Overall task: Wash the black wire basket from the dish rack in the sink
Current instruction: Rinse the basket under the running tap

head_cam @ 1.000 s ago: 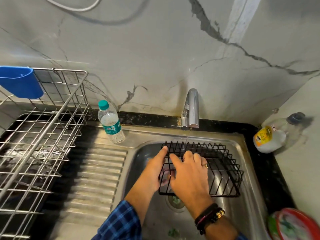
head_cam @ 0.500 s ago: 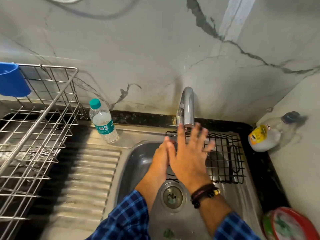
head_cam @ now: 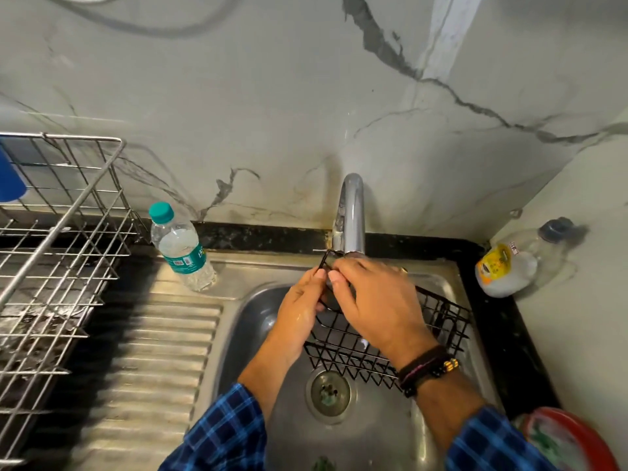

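Note:
The black wire basket (head_cam: 343,348) is tilted over the steel sink (head_cam: 373,433), its far corner raised up under the chrome tap (head_cam: 351,212). My left hand (head_cam: 300,311) grips the basket's left rim near that raised corner. My right hand (head_cam: 373,300) lies over the top of the basket, fingers curled on the wires at the same corner, just below the spout. Much of the basket's middle is hidden by my right hand. The metal dish rack (head_cam: 51,266) stands at the left.
A water bottle with a teal cap (head_cam: 180,249) stands on the ribbed drainboard (head_cam: 153,368). A clear bottle with a yellow label (head_cam: 509,266) lies at the right corner. A red-rimmed plate (head_cam: 571,440) sits at the lower right. A blue cup (head_cam: 10,178) hangs on the rack.
The basket was tipped up from lying flat in the sink. My right hand went from spread open above it to curling on the raised corner beside my left hand.

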